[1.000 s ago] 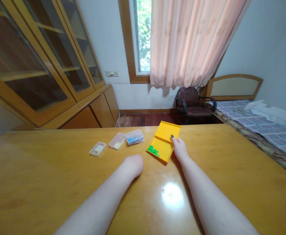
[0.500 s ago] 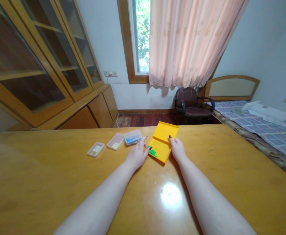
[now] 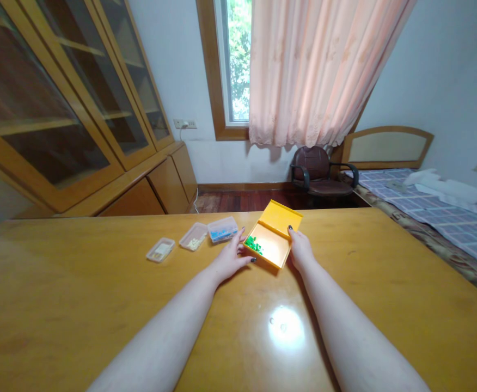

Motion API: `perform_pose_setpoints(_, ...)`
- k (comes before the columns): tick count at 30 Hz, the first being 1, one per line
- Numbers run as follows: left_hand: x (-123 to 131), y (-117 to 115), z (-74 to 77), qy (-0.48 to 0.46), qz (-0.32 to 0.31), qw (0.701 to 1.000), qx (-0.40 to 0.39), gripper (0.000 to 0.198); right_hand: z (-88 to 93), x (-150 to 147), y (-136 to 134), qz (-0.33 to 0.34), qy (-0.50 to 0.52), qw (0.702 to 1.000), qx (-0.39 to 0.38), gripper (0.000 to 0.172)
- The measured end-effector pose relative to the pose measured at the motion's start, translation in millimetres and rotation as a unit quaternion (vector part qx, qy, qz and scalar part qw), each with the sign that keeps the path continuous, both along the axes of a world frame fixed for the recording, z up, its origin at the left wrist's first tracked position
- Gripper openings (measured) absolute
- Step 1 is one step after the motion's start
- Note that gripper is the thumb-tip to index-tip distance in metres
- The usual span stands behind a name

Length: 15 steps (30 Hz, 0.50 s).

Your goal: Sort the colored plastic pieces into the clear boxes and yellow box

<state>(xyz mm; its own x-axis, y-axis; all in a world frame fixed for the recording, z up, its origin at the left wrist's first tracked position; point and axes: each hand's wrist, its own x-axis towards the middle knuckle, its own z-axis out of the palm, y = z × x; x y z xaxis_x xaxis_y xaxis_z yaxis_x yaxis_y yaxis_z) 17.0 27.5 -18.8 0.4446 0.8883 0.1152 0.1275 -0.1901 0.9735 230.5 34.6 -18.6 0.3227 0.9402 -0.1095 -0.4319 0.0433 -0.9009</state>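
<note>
Case (image 3: 277, 249): yellow, at far side of table (image 3: 99, 299), lid (image 3: 281, 216) open; whether lifted, cannot tell. Green pieces (image 3: 254, 244): inside, gathered at left corner. Right hand (image 3: 301, 249): gripping case's right edge. Left hand (image 3: 228, 260): thumb and fingers parted at left corner; grip, cannot tell. Progress, judged: green pieces in, case not yet shut. Blue pieces (image 3: 221, 234), cream pieces (image 3: 194, 243): in separate boxes, leftward.

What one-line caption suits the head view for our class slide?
Right hand grips an open yellow box of green pieces, left hand at its side.
</note>
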Motion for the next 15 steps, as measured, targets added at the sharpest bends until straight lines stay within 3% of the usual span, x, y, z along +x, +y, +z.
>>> perform_pose_setpoints(4, 2.2, 0.4, 5.3, -0.073, -0.017, 0.996, -0.051, 0.08, -4.5, -1.4, 2.4, 0.044, -0.037, 0.998, 0.008, 0.033)
perform_pose_setpoints(10, 0.6, 3.0, 4.8, -0.072, -0.004, 0.995, -0.073, 0.059, 0.6, -6.9, -2.1, 0.055, -0.066, 0.996, 0.036, 0.041)
perform_pose_setpoints(15, -0.1, 7.2, 0.0, -0.081, 0.02, 0.993, -0.081, 0.051, 4.7, -8.5, -6.3, 0.142, -0.029, 0.989, 0.009, 0.056)
